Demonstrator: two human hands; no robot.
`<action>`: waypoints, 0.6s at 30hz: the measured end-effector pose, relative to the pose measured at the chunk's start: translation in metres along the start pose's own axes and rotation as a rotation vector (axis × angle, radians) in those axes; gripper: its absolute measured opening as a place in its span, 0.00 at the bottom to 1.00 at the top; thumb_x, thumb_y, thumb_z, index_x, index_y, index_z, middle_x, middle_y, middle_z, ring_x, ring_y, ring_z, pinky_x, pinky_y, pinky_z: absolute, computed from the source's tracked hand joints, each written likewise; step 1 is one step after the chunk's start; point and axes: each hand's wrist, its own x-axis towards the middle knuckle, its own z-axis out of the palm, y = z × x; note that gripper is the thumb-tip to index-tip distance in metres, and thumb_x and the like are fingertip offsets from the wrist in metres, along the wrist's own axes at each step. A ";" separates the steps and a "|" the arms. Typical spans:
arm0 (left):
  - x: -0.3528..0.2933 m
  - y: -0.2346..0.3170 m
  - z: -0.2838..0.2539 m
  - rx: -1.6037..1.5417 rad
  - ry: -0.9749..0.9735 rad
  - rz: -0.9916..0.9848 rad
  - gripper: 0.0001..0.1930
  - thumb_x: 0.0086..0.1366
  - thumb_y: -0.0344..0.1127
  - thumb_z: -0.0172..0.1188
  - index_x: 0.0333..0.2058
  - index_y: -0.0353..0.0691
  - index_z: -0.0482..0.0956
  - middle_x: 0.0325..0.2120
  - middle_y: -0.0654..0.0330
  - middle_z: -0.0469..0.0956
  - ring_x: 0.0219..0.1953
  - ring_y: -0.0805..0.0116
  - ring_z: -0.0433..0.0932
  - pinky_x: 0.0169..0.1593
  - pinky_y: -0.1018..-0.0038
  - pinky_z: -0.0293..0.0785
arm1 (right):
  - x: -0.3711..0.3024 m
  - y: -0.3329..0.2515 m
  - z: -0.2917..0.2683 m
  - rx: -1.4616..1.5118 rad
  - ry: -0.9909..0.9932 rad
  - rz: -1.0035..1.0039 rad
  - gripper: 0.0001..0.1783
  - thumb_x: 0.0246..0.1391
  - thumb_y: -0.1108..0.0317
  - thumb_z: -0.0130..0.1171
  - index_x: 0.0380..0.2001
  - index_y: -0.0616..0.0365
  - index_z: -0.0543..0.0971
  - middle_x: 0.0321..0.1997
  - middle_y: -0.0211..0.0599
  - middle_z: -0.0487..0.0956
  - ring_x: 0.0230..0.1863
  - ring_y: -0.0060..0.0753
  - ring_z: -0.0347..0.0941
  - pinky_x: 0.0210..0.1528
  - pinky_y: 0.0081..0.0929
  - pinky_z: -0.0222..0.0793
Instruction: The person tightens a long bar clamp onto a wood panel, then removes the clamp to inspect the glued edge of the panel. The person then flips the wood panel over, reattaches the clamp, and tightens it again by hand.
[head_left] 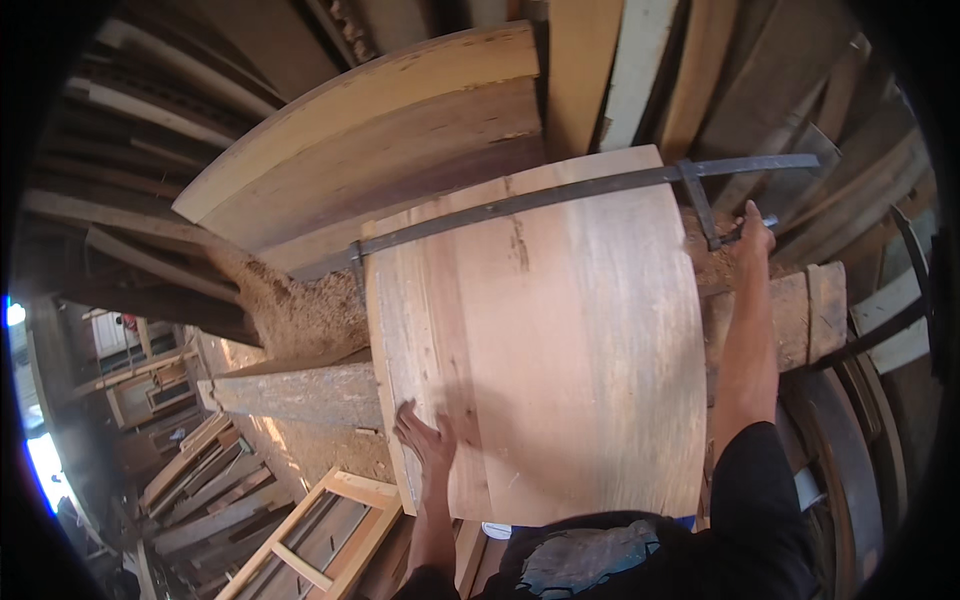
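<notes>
My dark shirt (690, 560) comes right up against the near edge of a broad wooden panel (570, 330), and beyond its left corner a pale wooden frame (350, 487) lies low down. The panel lies across the middle of a rough timber bench (300, 392), reaching past both its near and far edges and leaving the bench's left and right ends showing. Pale and reddish-brown bands run along the panel from near to far.

My left hand (428, 437) is at the panel's left edge, toward the near corner, with its fingers spread apart and gripping nothing; I can't tell how firmly it presses.

Further off, past the bench's far edge, a dark metal bar clamp (520, 205) crosses the panel near its far edge. One end hooks down over the panel's left side; the bar runs well out past the right side. There my right hand (756, 232) is closed around the clamp's screw end, just outside the panel. I can't tell whether the screw presses on the wood.

Behind the bench's left part is a heap of sawdust (310, 315), with a second panel (390, 155) beyond it. Farthest back, long boards (582, 75) lean close together.
</notes>
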 end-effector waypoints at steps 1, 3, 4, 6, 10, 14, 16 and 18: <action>0.037 -0.024 0.002 0.028 0.084 0.020 0.28 0.60 0.44 0.54 0.52 0.31 0.60 0.47 0.42 0.64 0.50 0.43 0.62 0.55 0.50 0.53 | 0.001 0.006 0.000 0.009 0.002 0.024 0.12 0.49 0.72 0.65 0.22 0.56 0.69 0.18 0.31 0.71 0.14 0.23 0.66 0.14 0.21 0.65; 0.118 -0.051 0.021 0.051 0.169 -0.128 0.30 0.64 0.50 0.50 0.55 0.31 0.59 0.52 0.42 0.62 0.57 0.44 0.58 0.59 0.49 0.50 | 0.021 0.015 -0.010 0.027 -0.037 0.019 0.12 0.51 0.71 0.63 0.22 0.54 0.68 0.17 0.29 0.69 0.15 0.23 0.65 0.15 0.20 0.64; 0.159 -0.061 0.030 0.033 0.099 -0.239 0.35 0.65 0.56 0.48 0.57 0.29 0.57 0.56 0.41 0.60 0.61 0.43 0.54 0.63 0.49 0.46 | 0.028 0.019 -0.015 0.026 -0.038 0.019 0.12 0.51 0.71 0.63 0.22 0.54 0.68 0.17 0.29 0.69 0.15 0.23 0.65 0.15 0.20 0.64; 0.229 -0.063 0.052 0.022 -0.092 -0.391 0.40 0.63 0.62 0.45 0.60 0.30 0.55 0.59 0.39 0.58 0.64 0.41 0.51 0.65 0.51 0.43 | 0.047 0.021 -0.035 0.138 -0.216 0.041 0.13 0.52 0.69 0.61 0.22 0.52 0.67 0.16 0.27 0.67 0.16 0.22 0.63 0.16 0.18 0.64; 0.268 -0.191 0.121 -0.183 -0.256 -0.519 0.46 0.60 0.68 0.46 0.61 0.30 0.57 0.56 0.38 0.62 0.59 0.41 0.61 0.62 0.55 0.54 | 0.022 0.035 -0.017 0.257 -0.487 0.110 0.13 0.53 0.67 0.61 0.22 0.51 0.66 0.17 0.26 0.66 0.18 0.20 0.63 0.19 0.18 0.63; 0.289 -0.189 0.180 -0.448 -0.344 -0.589 0.47 0.58 0.72 0.45 0.56 0.27 0.64 0.49 0.39 0.72 0.52 0.44 0.71 0.54 0.61 0.65 | 0.017 0.020 -0.018 0.241 -0.410 0.142 0.12 0.54 0.66 0.61 0.24 0.50 0.67 0.18 0.26 0.66 0.20 0.21 0.64 0.20 0.20 0.64; 0.284 -0.203 0.168 -0.485 -0.351 -0.601 0.47 0.59 0.72 0.44 0.55 0.26 0.66 0.48 0.38 0.72 0.51 0.44 0.71 0.53 0.60 0.65 | -0.006 0.023 -0.002 0.179 -0.314 0.135 0.12 0.54 0.64 0.61 0.24 0.50 0.67 0.19 0.26 0.66 0.21 0.22 0.65 0.21 0.21 0.64; 0.284 -0.181 0.164 -0.534 -0.372 -0.596 0.47 0.59 0.71 0.44 0.54 0.25 0.67 0.48 0.37 0.72 0.51 0.43 0.72 0.53 0.60 0.66 | -0.034 0.006 0.012 0.070 0.056 0.056 0.11 0.53 0.63 0.62 0.26 0.50 0.69 0.19 0.26 0.66 0.20 0.23 0.66 0.21 0.23 0.66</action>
